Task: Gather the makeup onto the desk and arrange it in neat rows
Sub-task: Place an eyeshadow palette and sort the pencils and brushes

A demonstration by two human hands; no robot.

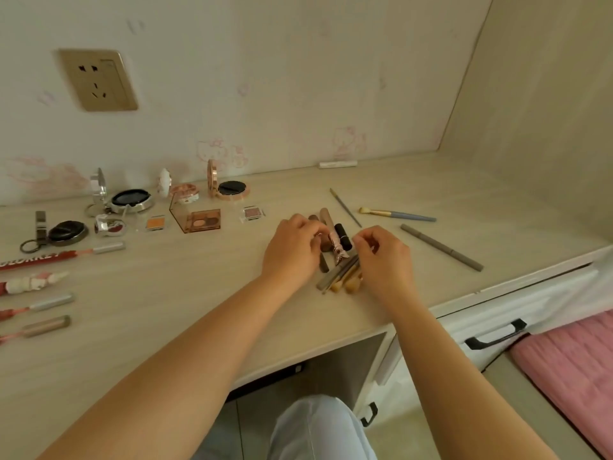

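A small pile of brushes, pencils and lipsticks point(338, 260) lies mid-desk between my hands. My left hand point(292, 250) curls its fingers onto the pile's left side, touching a brown stick. My right hand point(384, 257) has its fingers bent at the pile's right edge; what they pinch is hidden. To the right lie a thin brush point(345, 208), a blue-handled brush point(398, 214) and a grey pencil point(441, 248). On the left are open compacts point(131, 200), an eyeshadow palette point(199, 220) and several lip tubes point(49, 302) in rows.
The pale wood desk point(166, 310) ends at a front edge near my arms. A wall socket point(98, 80) sits at the upper left. A white tube point(337, 164) lies by the back wall. Drawers with black handles point(496, 333) and pink bedding point(570, 366) are at the right.
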